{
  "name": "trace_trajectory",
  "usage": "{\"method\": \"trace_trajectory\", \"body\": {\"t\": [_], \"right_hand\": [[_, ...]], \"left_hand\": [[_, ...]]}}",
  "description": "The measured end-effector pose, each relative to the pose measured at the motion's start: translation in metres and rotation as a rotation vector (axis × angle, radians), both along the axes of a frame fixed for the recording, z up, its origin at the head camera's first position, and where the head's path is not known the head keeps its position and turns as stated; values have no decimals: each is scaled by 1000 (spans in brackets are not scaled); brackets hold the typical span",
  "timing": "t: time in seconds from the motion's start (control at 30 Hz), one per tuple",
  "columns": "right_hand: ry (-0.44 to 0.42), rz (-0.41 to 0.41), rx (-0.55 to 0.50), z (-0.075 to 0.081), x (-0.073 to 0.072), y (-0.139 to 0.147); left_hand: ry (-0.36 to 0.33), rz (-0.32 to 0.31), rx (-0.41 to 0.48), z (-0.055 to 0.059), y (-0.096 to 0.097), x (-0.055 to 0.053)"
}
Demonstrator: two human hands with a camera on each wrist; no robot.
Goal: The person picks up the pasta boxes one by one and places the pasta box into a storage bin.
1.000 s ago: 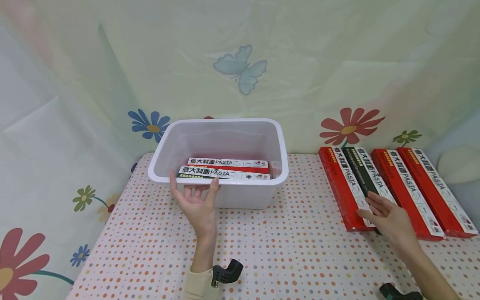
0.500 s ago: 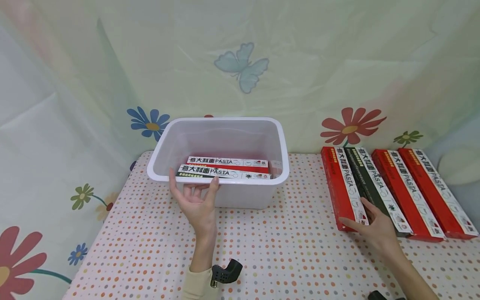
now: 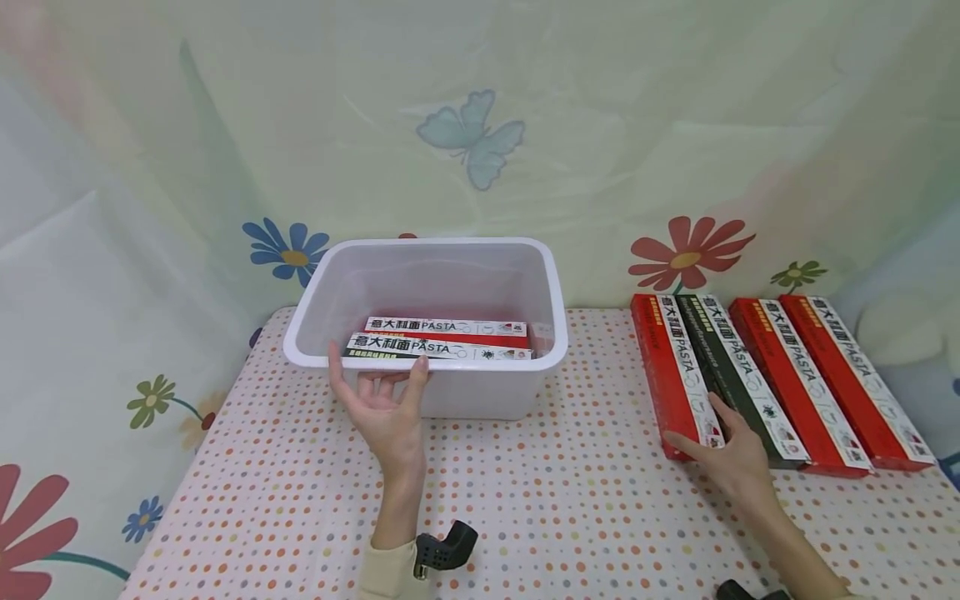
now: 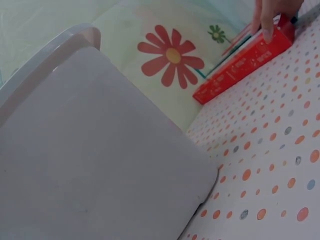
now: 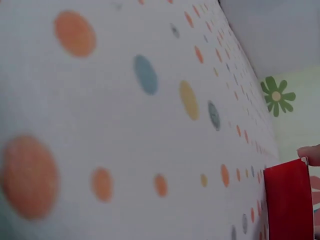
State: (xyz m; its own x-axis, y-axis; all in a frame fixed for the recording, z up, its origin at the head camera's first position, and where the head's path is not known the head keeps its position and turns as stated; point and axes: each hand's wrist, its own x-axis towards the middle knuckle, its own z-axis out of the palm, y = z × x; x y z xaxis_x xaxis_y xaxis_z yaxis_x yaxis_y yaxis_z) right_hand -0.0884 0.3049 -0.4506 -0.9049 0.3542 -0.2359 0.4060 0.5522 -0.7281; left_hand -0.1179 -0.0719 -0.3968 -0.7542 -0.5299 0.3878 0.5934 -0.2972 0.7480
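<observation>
Red box (image 5: pixel 290 202) low at right, right hand (image 5: pixel 311 154) touching its upper corner. Spotted tabletop (image 5: pixel 150 130) spreading wide beside it; green flower (image 5: pixel 276 96) printed on pale backdrop (image 5: pixel 295 127) beyond.

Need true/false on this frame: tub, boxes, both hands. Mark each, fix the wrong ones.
1. The left hand is at the front rim of the white tub. True.
2. The right hand touches nothing. False: it grips the leftmost red box near its front end.
3. Two pasta boxes show inside the tub. True.
4. The dark green box ends the table row on the right. False: it lies second from left, between red boxes.
</observation>
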Motion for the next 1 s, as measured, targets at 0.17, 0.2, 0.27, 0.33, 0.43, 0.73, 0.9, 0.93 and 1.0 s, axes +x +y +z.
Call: {"method": "trace_trajectory", "body": {"t": [0.17,0.2,0.27,0.33,0.43,0.73,0.9,0.93,1.0], "right_hand": [[41,-18,25,-6,3,-9],[46,-18,31,-7,3,-10],[51,-20,47,-9,4,-12],[53,-24,63,-10,4,-13],[58,-29,62,-10,4,-13],[124,-79,-12,-13,4,-17],[133,-138,-30,-15,3,-18],[133,-148,-41,-15,3,-18],[132,-160,-67,-15,4,-17]], "left_hand": [[-1,5,-10,0,0,0],[-1,7,-10,0,0,0],[1,5,-10,0,0,0],[0,1,-10,0,1,1],[4,-6,-12,-1,1,0],[-1,-3,-1,0,1,-1],[-3,0,-1,-1,0,0],[-5,0,2,-1,0,1],[-7,-1,11,-1,-1,2]]}}
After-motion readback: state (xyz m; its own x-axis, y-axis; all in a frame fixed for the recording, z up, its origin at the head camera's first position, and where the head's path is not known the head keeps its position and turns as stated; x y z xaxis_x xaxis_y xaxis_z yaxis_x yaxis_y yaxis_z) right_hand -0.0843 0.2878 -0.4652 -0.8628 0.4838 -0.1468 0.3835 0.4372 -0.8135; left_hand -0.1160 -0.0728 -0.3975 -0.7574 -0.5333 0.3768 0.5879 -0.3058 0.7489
